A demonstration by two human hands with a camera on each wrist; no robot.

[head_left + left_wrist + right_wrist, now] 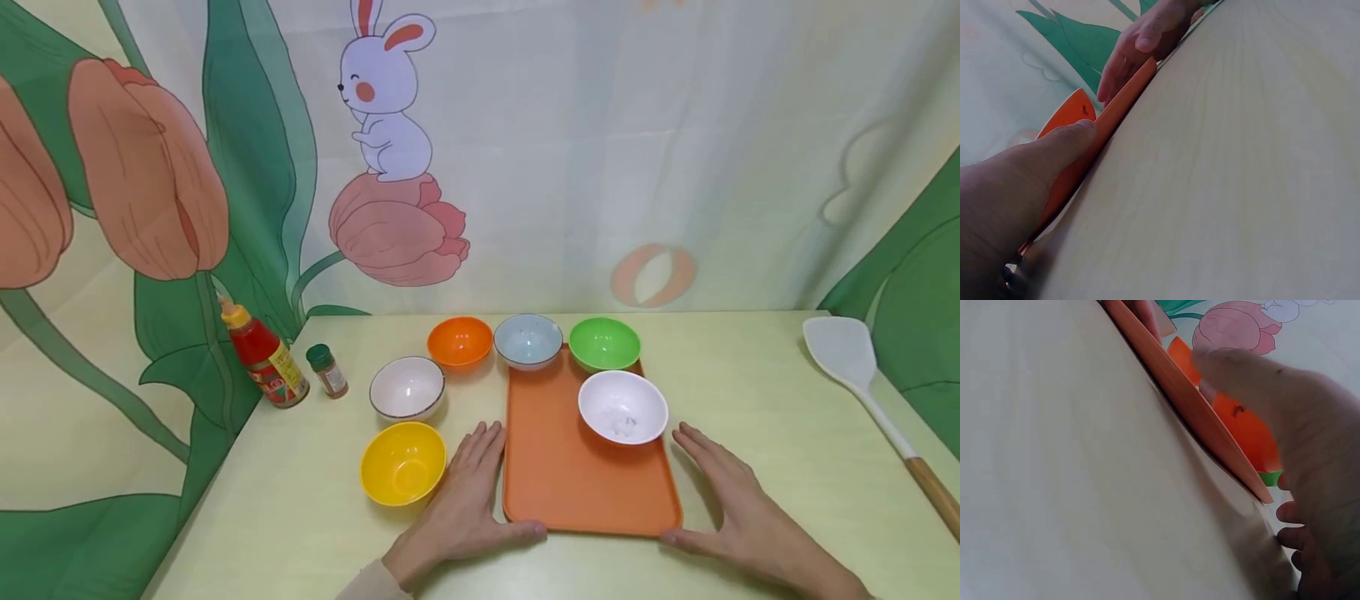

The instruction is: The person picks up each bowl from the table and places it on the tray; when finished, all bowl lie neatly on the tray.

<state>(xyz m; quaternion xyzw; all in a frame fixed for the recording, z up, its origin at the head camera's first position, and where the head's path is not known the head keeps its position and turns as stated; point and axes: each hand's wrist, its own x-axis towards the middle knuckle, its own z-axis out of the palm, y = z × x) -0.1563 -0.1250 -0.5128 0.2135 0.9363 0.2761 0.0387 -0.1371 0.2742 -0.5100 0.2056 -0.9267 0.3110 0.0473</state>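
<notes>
At the near side of the table [765, 375], one tray [570, 492] lies between my two hands, one white bowl [622, 408] upon its right side. My left hand [465, 500] is wide, fingers straight along the left edge, thumb at the near rim; my right hand [738, 508] is likewise wide beside the right edge, its contact uncertain. Sound handling, I judge, calls for even pressure from both sides, the tray level, and my left fingers clear of the yellow bowl [403, 463]. Bowls, six: those two, plus one green bowl [604, 344], one blue bowl [528, 340], one orange bowl [460, 342], one cream bowl [407, 389]. Also: one bottle [266, 358], one shaker [327, 371], one spatula [886, 424].
</notes>
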